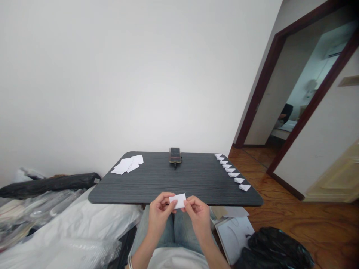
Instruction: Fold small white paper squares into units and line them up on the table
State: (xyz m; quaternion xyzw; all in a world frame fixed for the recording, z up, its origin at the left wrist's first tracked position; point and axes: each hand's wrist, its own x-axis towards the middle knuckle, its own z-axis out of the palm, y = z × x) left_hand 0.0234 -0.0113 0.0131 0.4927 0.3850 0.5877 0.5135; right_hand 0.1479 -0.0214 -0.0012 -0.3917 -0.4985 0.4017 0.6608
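Observation:
Between my two hands is a small white piece of paper (177,201), held just over the table's front edge. My left hand (161,207) pinches its left side, thumb on the near face. At its right end my right hand (196,209) grips it between thumb and fingers. Whether the paper is folded I cannot fully make out. Several flat white paper sheets (126,164) lie overlapping on the table's left side. Along the right edge runs a row of several small folded white papers (231,174).
The dark table (168,181) stands against a white wall. At its back middle sits a phone-like device (175,155) with a cable. Plastic-wrapped bundles (64,224) lie left; a white paper bag (234,231) and a black plastic bag (277,246) are on the right-hand floor.

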